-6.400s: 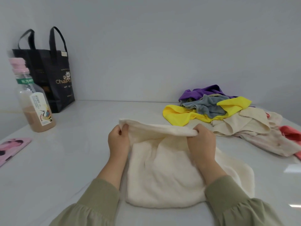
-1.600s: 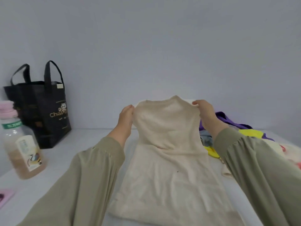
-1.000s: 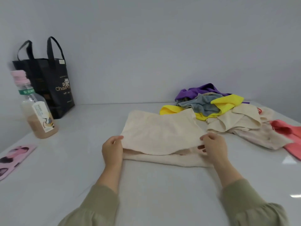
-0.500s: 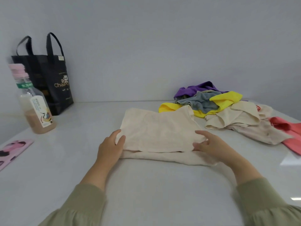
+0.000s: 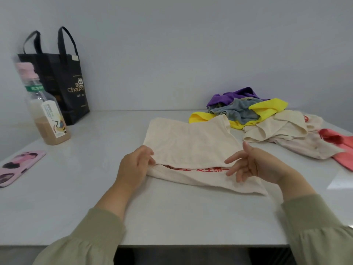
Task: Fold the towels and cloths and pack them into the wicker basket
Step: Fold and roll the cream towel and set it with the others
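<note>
Your left hand [image 5: 136, 165] now pinches the near left corner of the upper layer of the cream cloth [image 5: 191, 142], with the fingers curled round the edge; half a second ago it lay flatter against that same corner. Your right hand [image 5: 254, 165] has come off the near right edge it was pressing. It is now open over the cloth's right end, fingers spread and loosely bent and pointing left, and holds nothing. Whether its fingertips touch the fabric cannot be told. The cloth lies folded in two layers on the white table [image 5: 172, 217] right in front of you, where a second and a half ago you held it up in the air. The upper layer now sits back from the near edge, so a line of red print [image 5: 191, 169] shows on the lower layer, which did not show a moment ago. The lower layer sticks out toward you and to the right, its right corner reaching under your right wrist. Behind and to the right, the pile of cloths [image 5: 267, 119], purple, grey, yellow, cream and coral, lies as before, just beside the folded cloth's far right corner. At the far left the bottle [image 5: 47, 111], the black bag [image 5: 65, 83] and the pink flat object [image 5: 17, 165] have not moved.
</note>
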The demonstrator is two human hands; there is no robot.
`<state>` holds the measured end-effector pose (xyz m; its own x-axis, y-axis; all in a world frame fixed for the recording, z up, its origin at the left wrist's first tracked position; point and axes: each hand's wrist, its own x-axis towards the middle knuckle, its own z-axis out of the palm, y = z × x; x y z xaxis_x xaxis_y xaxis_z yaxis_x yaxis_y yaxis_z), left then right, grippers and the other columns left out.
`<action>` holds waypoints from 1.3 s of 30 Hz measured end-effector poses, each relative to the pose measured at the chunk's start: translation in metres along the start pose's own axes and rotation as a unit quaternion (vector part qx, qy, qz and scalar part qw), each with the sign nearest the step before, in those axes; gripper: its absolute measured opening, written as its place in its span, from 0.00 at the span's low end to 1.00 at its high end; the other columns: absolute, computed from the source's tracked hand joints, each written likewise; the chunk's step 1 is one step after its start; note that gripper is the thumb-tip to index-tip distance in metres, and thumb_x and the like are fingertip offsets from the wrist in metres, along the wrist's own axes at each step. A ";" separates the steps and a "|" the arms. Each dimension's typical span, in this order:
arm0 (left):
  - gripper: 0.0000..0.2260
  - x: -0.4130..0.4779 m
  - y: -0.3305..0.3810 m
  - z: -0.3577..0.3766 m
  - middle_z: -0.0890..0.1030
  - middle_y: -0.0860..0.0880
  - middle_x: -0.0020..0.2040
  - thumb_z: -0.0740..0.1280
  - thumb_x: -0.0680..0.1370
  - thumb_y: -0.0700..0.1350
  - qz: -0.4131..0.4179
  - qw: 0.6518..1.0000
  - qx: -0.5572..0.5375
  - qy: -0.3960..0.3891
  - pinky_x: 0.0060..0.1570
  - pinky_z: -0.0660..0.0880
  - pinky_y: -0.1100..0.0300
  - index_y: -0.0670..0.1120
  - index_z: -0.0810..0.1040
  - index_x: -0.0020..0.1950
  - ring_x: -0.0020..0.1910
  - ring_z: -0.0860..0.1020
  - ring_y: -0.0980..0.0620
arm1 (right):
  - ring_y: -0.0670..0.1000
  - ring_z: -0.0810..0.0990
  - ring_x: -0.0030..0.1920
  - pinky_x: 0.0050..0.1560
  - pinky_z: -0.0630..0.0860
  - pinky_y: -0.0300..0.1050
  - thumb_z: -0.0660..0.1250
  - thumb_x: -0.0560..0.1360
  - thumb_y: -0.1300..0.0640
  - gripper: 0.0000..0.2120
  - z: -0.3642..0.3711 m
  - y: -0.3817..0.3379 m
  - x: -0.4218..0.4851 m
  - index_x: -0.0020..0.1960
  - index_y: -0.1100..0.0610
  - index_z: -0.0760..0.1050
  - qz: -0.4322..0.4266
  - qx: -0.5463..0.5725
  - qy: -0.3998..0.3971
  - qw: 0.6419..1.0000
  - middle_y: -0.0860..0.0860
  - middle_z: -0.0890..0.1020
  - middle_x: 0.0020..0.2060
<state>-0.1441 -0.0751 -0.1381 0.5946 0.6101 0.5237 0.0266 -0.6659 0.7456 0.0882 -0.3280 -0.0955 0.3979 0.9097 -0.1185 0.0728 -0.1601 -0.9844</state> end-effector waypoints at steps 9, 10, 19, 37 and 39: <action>0.22 -0.009 0.014 0.012 0.68 0.52 0.25 0.46 0.73 0.63 0.099 0.962 0.226 -0.114 0.30 0.62 0.60 0.51 0.70 0.31 0.27 0.68 0.54 | 0.50 0.74 0.27 0.32 0.71 0.42 0.63 0.79 0.52 0.15 0.042 0.006 0.011 0.43 0.61 0.82 -0.020 -0.193 0.121 0.974 0.57 0.84 0.33; 0.22 -0.010 0.018 0.014 0.68 0.52 0.26 0.46 0.74 0.62 0.127 0.954 0.242 -0.122 0.31 0.60 0.61 0.50 0.67 0.30 0.28 0.67 0.54 | 0.49 0.74 0.29 0.35 0.73 0.44 0.64 0.78 0.52 0.14 0.045 0.008 0.014 0.41 0.59 0.82 -0.030 -0.230 0.159 0.960 0.53 0.84 0.33; 0.26 -0.016 0.037 0.017 0.69 0.51 0.28 0.43 0.77 0.64 0.086 0.890 0.402 -0.198 0.39 0.69 0.55 0.47 0.64 0.32 0.32 0.70 0.50 | 0.50 0.68 0.56 0.53 0.71 0.47 0.61 0.75 0.43 0.16 0.049 0.023 0.030 0.60 0.47 0.71 0.000 -0.587 0.167 0.792 0.47 0.70 0.51; 0.17 0.011 0.019 0.056 0.74 0.56 0.66 0.59 0.78 0.41 0.016 0.937 0.296 -0.184 0.63 0.67 0.60 0.50 0.75 0.66 0.66 0.69 0.55 | 0.52 0.69 0.60 0.61 0.62 0.48 0.57 0.76 0.62 0.20 0.002 0.028 0.053 0.64 0.48 0.73 0.062 -0.595 0.284 0.750 0.49 0.77 0.58; 0.16 0.009 0.016 0.058 0.75 0.55 0.66 0.58 0.80 0.41 0.013 0.944 0.287 -0.162 0.62 0.67 0.62 0.49 0.76 0.66 0.66 0.70 0.55 | 0.53 0.73 0.56 0.59 0.62 0.48 0.57 0.77 0.63 0.17 0.001 0.028 0.052 0.59 0.50 0.78 0.004 -0.578 0.347 0.739 0.50 0.81 0.53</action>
<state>-0.0914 -0.1053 -0.1456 0.8126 0.4893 0.3166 0.3845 -0.8584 0.3396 0.1097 -0.2852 -0.1295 0.7455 0.5568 0.3662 0.6415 -0.7485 -0.1678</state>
